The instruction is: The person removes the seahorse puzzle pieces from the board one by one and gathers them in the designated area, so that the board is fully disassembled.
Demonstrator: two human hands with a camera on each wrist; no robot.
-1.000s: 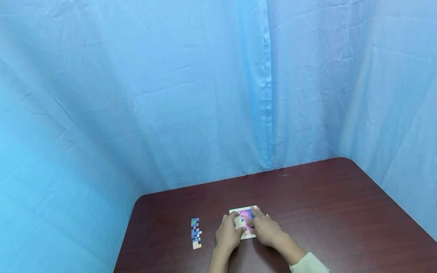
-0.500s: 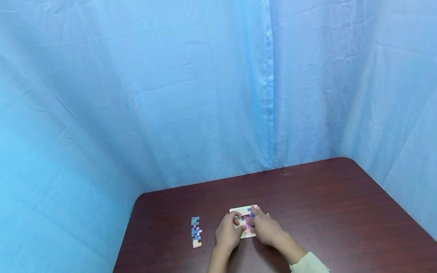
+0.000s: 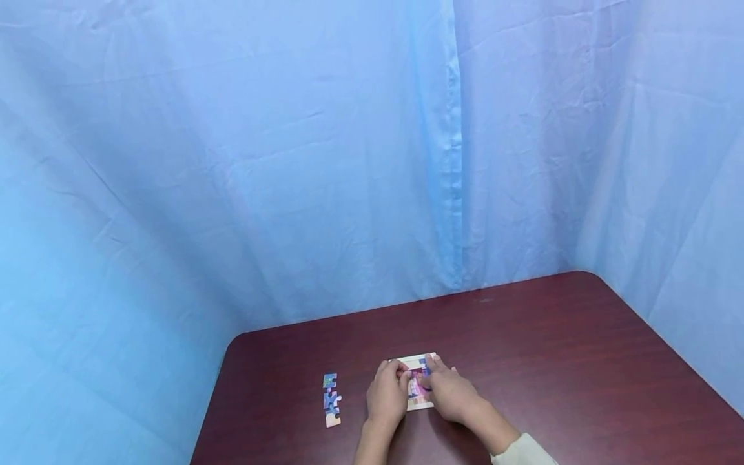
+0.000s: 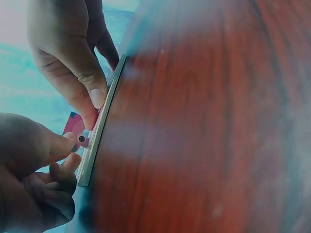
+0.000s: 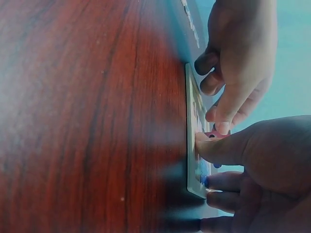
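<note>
A small square puzzle board (image 3: 411,359) with a pale frame lies flat on the table, partly covered by both hands. My left hand (image 3: 387,395) is over its left side, pinching a pink jigsaw piece (image 4: 75,126) with a black dot between thumb and fingertip. The piece stands tilted up from the board in the left wrist view. On the right side, my right hand (image 3: 453,391) rests with fingers stretched to the far right corner; its thumb (image 5: 209,146) presses on the pink picture beside the piece. How far the piece touches its neighbours is hidden.
Several loose jigsaw pieces (image 3: 332,400), mostly blue, lie in an upright column on the table left of the board. The dark red-brown table (image 3: 540,349) has rounded far corners. Blue curtains (image 3: 349,161) hang behind it and on both sides.
One second ago the pink picture lay flat under the hands; the pink piece has since been lifted and tilted by my left fingers, which draw together. The right hand stays almost still.
</note>
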